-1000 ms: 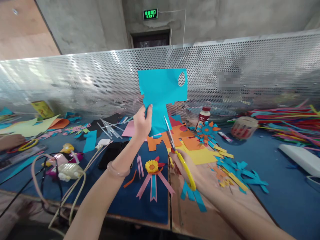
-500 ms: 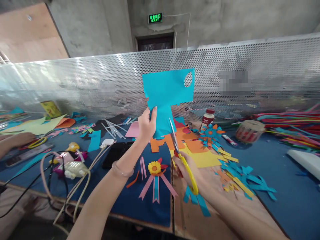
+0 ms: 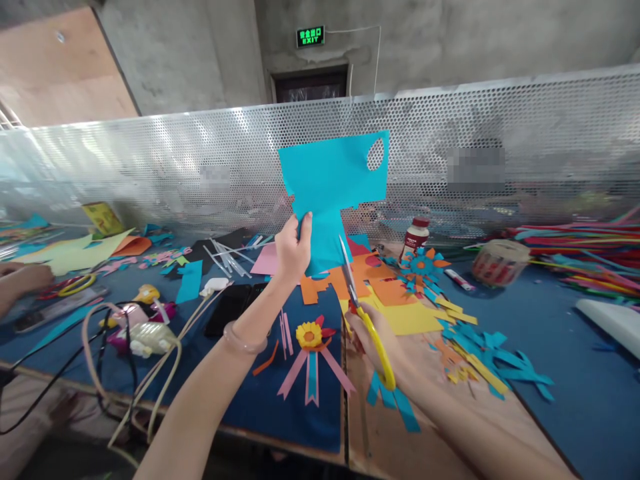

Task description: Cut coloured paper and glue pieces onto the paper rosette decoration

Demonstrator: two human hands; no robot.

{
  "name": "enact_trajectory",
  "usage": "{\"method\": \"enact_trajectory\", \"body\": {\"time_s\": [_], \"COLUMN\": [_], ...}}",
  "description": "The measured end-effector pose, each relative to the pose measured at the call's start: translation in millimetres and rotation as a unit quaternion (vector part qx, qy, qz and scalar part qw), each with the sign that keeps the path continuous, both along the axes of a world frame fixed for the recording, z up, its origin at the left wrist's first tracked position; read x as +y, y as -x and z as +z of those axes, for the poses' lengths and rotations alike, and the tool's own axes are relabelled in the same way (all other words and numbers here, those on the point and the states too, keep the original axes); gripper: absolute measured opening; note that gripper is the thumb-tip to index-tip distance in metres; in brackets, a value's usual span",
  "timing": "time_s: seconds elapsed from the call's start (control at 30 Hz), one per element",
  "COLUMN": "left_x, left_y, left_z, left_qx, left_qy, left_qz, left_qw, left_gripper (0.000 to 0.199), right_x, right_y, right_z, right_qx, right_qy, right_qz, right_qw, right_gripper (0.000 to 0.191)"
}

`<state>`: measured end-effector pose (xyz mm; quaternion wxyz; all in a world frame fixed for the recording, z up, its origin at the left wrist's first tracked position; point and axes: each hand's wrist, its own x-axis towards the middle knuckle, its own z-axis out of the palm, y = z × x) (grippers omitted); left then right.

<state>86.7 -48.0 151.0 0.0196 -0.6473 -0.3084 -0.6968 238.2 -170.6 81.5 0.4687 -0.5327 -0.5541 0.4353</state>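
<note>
My left hand (image 3: pixel 294 245) pinches a sheet of blue paper (image 3: pixel 335 173) by its left edge and holds it up over the table. An oval hole shows near the sheet's top right corner, and its lower part is cut away on the right. In my right hand (image 3: pixel 373 330) is a pair of scissors (image 3: pixel 349 273) with yellow handles, blades pointing up beside the sheet's lower right edge. Below my hands lies a paper flower (image 3: pixel 309 335) in yellow with pink and blue ribbon tails. Blue paper strips (image 3: pixel 395 399) lie under my right wrist.
Orange paper (image 3: pixel 390 292) and yellow paper (image 3: pixel 413 320) lie behind my right hand. A bottle (image 3: pixel 416 237), a tape roll (image 3: pixel 500 262) and blue scraps (image 3: pixel 505 357) are to the right. Cables (image 3: pixel 160 387) and a black phone (image 3: pixel 227 310) lie left. Another person's hand (image 3: pixel 23 283) is far left.
The blue sheet has shifted slightly up and left, tilting a little, with my left hand. My right hand and the scissors are almost unmoved. The other person's hand has drawn back left.
</note>
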Motion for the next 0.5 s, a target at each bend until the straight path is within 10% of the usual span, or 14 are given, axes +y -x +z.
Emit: {"method": "enact_trajectory", "body": {"time_s": [0.5], "left_x": [-1], "left_y": [-1], "left_z": [-1.5], "left_qx": [-0.001], "left_qy": [0.003], "left_qz": [-0.006], "left_qw": [1.0], "left_gripper": [0.031], "right_x": [-2], "right_y": [-2], "right_z": [4.3], "right_qx": [0.016], "right_qy": [0.033], "right_qz": [0.028], "right_qw": [0.999], "right_gripper": [0.019]}}
